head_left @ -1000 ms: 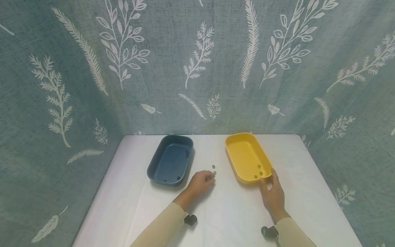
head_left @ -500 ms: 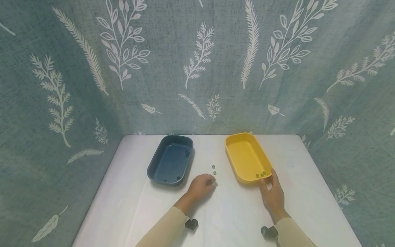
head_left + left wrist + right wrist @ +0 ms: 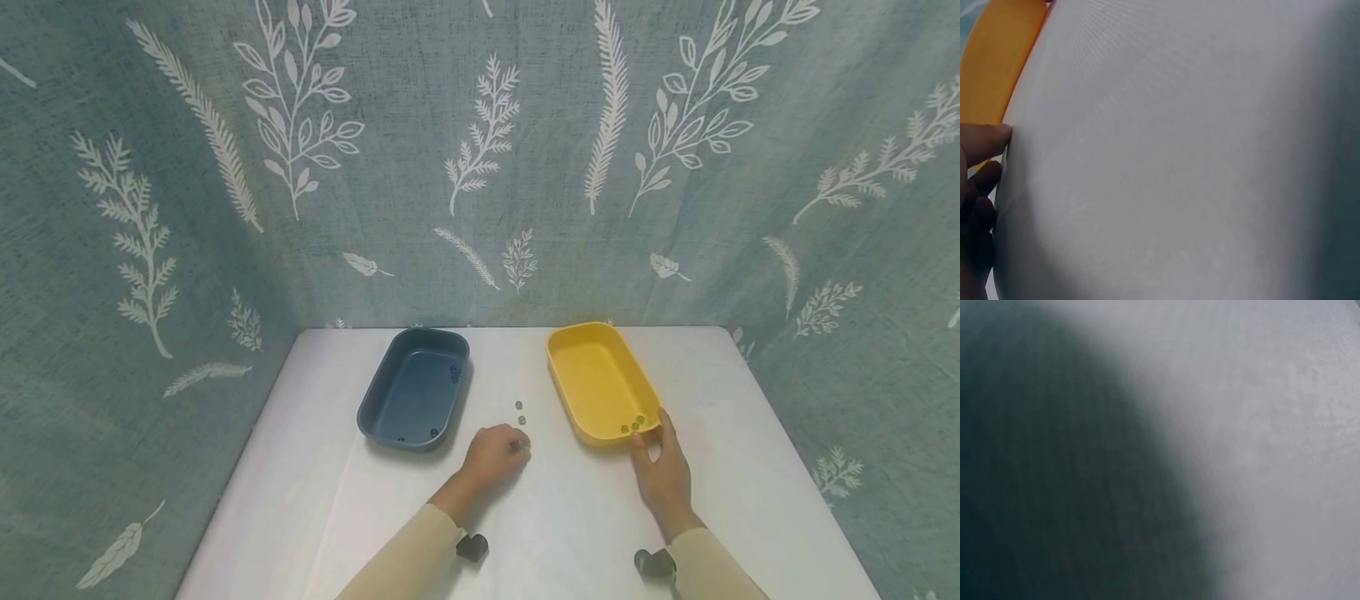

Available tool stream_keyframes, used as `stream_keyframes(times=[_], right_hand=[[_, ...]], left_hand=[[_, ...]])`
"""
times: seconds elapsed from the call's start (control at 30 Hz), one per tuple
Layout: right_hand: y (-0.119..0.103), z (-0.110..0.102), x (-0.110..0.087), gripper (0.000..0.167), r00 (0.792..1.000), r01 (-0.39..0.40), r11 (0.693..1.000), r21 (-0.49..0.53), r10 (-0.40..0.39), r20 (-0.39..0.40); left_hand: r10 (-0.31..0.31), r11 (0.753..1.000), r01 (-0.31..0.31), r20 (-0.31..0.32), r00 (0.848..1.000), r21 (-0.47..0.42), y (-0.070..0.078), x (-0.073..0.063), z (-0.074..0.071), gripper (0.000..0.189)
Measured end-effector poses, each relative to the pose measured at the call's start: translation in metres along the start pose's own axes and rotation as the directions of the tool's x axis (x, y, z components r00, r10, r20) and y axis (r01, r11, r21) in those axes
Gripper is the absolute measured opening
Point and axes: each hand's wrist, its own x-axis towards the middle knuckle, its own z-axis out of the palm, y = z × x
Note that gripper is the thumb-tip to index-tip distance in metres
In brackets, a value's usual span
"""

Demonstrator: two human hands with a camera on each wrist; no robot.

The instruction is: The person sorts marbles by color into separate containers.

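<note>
In the head view my left hand (image 3: 497, 457) is low over the white table, fingers curled, and a small greenish glint like a green glass marble (image 3: 519, 446) shows at its fingertips. The left wrist view shows the thumb and curled fingers (image 3: 984, 178) at the left edge, with no marble visible. Two green marbles lie on the table just beyond this hand, a far marble (image 3: 519, 405) and a near marble (image 3: 522, 420). My right hand (image 3: 663, 471) grips the near right corner of the yellow tray (image 3: 596, 367). Several marbles (image 3: 635, 426) lie in that corner.
A dark blue tray (image 3: 412, 387) stands left of my left hand, with several small marbles (image 3: 433, 433) along its edges. Patterned green cloth (image 3: 480, 167) rises behind the table (image 3: 570, 533) and at both sides. The right wrist view is mostly dark blur and white surface.
My left hand has moved slightly toward me and right, away from the two table marbles. The marbles in the yellow tray have rolled together near its corner. My right hand stays in place.
</note>
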Motion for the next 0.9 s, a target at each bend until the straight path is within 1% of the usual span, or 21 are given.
stream_keyframes(times=[0.2,0.27,0.43,0.63,0.73,0.9], right_hand=[[0.0,0.0,0.0,0.076,1.0,-0.018,1.0,0.004,0.018,0.007],[0.0,0.0,0.0,0.075,1.0,-0.019,1.0,0.005,0.019,0.007],[0.001,-0.001,-0.001,0.075,1.0,-0.014,1.0,0.006,0.014,0.006],[0.001,-0.001,-0.001,0.076,1.0,-0.006,1.0,0.012,0.006,0.004],[0.002,-0.001,0.0,0.077,1.0,-0.006,1.0,0.015,0.006,0.005],[0.003,0.0,0.0,0.077,1.0,-0.009,1.0,0.02,0.009,0.009]], left_hand=[[-0.002,1.0,0.002,0.017,1.0,0.005,0.001,0.0,-0.002,0.013],[-0.006,1.0,0.006,0.022,1.0,-0.007,0.001,0.0,-0.003,0.014],[-0.026,0.997,0.029,0.038,0.999,-0.075,0.003,-0.001,-0.005,0.015],[-0.059,0.984,0.069,0.064,0.996,-0.166,0.006,0.002,-0.008,0.014],[-0.04,0.982,0.051,0.062,0.997,-0.183,0.007,0.005,-0.008,0.013],[0.0,0.983,0.01,0.054,0.999,-0.184,0.011,0.015,-0.009,0.011]])
